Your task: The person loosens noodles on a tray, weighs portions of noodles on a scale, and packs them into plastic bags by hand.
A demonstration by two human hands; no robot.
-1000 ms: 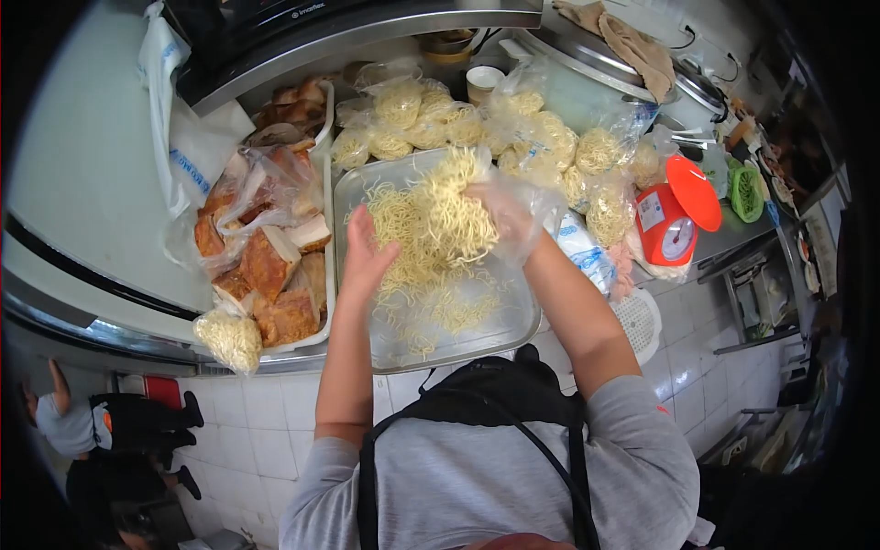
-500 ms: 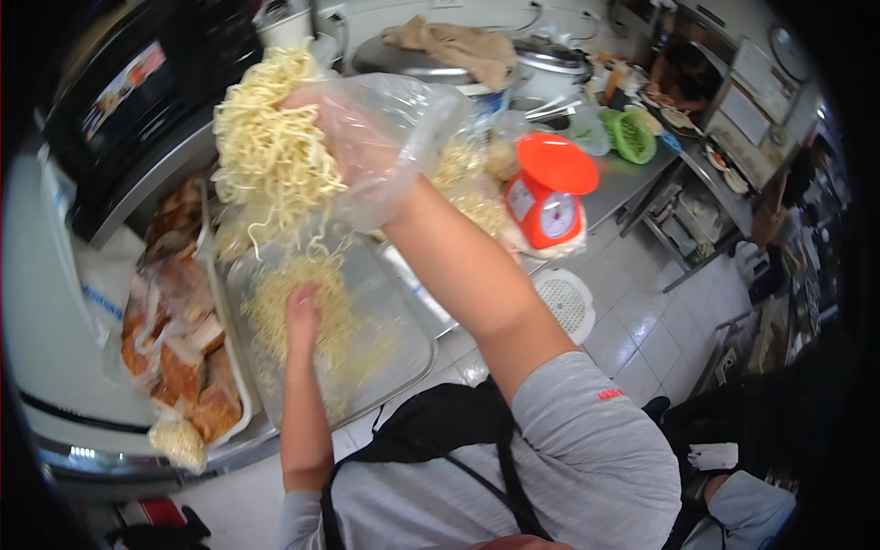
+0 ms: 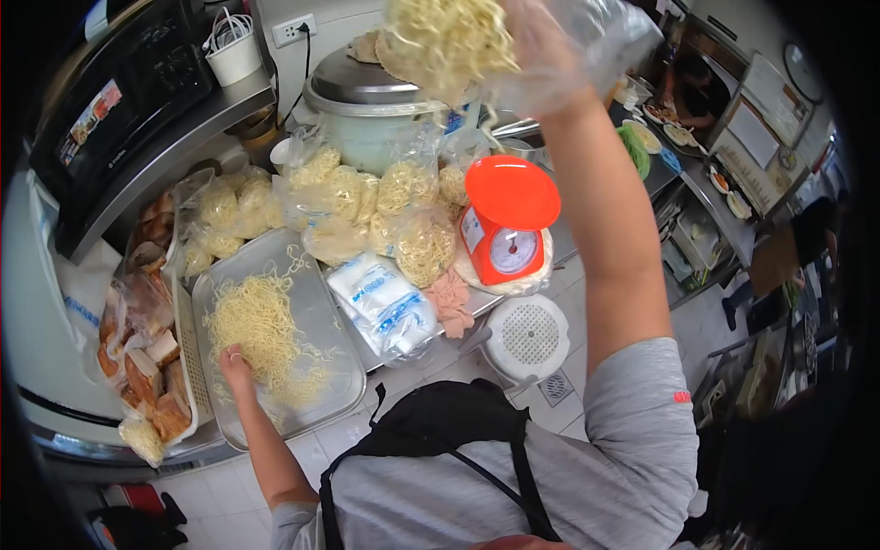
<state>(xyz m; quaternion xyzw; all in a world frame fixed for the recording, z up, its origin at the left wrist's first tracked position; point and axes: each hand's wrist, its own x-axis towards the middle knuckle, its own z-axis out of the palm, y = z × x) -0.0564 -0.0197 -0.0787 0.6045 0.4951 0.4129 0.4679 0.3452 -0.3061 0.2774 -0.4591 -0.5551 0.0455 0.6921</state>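
A metal tray (image 3: pixel 335 367) holds a loose pile of yellow noodles (image 3: pixel 252 321). My left hand (image 3: pixel 236 364) is at the pile's near left edge, fingers bent together; what they pinch, if anything, is too small to tell. High at the top of the view, my right hand (image 3: pixel 543 46) grips a bunch of noodles (image 3: pixel 449 41), with a clear plastic bag (image 3: pixel 596 41) around the hand and wrist. Below that arm stands an orange scale (image 3: pixel 513 220) with a round, bare pan. Bagged noodles (image 3: pixel 403 197) lie between the tray and the scale.
Meat pieces (image 3: pixel 151 367) fill a white basket (image 3: pixel 191 353) on the left. Packed plastic bags (image 3: pixel 385 307) and a pink cloth (image 3: pixel 449 302) lie near the counter edge. Behind are a large lidded pot (image 3: pixel 353 119) and a black oven (image 3: pixel 119 101). A white stool (image 3: pixel 527 339) stands below; people work at right.
My right hand has carried its noodles from above the tray up and to the right, past the scale. My left hand has drawn to the pile's near left side. The view has turned right.
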